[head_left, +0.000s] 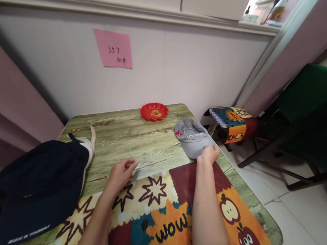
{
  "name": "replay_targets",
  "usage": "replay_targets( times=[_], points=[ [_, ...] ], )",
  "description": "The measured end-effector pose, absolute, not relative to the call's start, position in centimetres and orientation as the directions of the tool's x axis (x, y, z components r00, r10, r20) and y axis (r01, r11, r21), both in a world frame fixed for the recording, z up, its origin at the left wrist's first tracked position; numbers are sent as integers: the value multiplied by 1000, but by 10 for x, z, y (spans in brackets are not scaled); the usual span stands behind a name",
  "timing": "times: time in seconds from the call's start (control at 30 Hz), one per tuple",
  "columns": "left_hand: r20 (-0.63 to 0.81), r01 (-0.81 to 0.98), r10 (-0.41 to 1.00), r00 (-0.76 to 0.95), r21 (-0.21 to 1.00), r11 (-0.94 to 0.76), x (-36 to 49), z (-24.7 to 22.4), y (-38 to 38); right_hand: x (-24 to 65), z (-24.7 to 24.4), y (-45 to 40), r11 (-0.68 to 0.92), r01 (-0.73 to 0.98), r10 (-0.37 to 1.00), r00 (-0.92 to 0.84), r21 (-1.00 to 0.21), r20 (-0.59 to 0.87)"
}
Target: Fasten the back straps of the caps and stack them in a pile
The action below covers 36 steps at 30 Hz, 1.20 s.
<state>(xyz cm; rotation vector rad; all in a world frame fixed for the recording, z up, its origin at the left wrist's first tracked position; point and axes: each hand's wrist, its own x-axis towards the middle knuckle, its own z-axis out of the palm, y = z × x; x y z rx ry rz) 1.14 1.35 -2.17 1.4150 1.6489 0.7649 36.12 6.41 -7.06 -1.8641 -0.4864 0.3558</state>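
A grey cap (192,136) with a red patch and white lettering lies at the right side of the table, its brim toward me. My right hand (209,154) grips the brim's edge. Over the table's middle, near the mat's far edge, is my left hand (122,173), its fingers curled and nothing visible in them. On the left, a dark blue cap (48,175) with white lettering on its brim rests on something white with a strap. The colourful mat (167,227) lies on the near part of the table, under both forearms.
A red scalloped dish (154,111) stands at the back of the wood-patterned table (125,135). A pink note (114,49) is stuck on the wall. Right of the table are a stool with a patterned cover (236,134) and a green-covered chair (317,94).
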Motion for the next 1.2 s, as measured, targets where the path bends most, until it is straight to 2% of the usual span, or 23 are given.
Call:
replay_targets(
  times=[0.13, 0.27, 0.43, 0.63, 0.67, 0.73, 0.8, 0.83, 0.93, 1.03, 1.13, 1.2],
  points=[
    [-178, 515, 983, -31, 840, 169, 9, -25, 14, 357, -67, 65, -324, -16, 309, 943, -946, -122],
    [-167, 527, 986, -28, 835, 157, 8, -30, 15, 356, -60, 67, -290, -26, 212, 973, -957, -91],
    [-158, 524, 986, -46, 837, 159, 6, -35, 14, 350, -55, 70, -238, 52, 238, 971, -970, -7],
    [-88, 545, 994, -65, 831, 109, 9, -33, 6, 345, -51, 63, -208, 74, 349, 937, -975, -3],
    [-84, 536, 994, -67, 837, 107, 9, -31, 5, 345, -49, 61, -205, 80, 330, 944, -975, 8],
    [-51, 518, 994, -92, 850, 92, 9, -20, 4, 343, -44, 58, -175, 188, 218, 965, -967, 148],
    [77, 525, 981, -179, 851, 29, 3, -2, 1, 337, -36, 55, -122, 356, 153, 929, -926, 337],
    [188, 551, 951, -245, 834, -23, -3, 10, -1, 332, -32, 54, -87, 430, 146, 898, -899, 415],
    [539, 716, 732, -416, 691, -102, -32, 46, -10, 313, -19, 52, 13, 540, 179, 827, -841, 534],
    [677, 842, 546, -494, 528, 107, -72, 67, -23, 295, -11, 52, 60, 565, 278, 783, -823, 557],
    [597, 770, 486, -638, 490, 410, -109, 67, -33, 285, -10, 54, 81, 559, 357, 757, -825, 548],
    [511, 687, 461, -726, 497, 530, -126, 60, -38, 281, -13, 56, 111, 547, 386, 746, -830, 543]
  ],
)
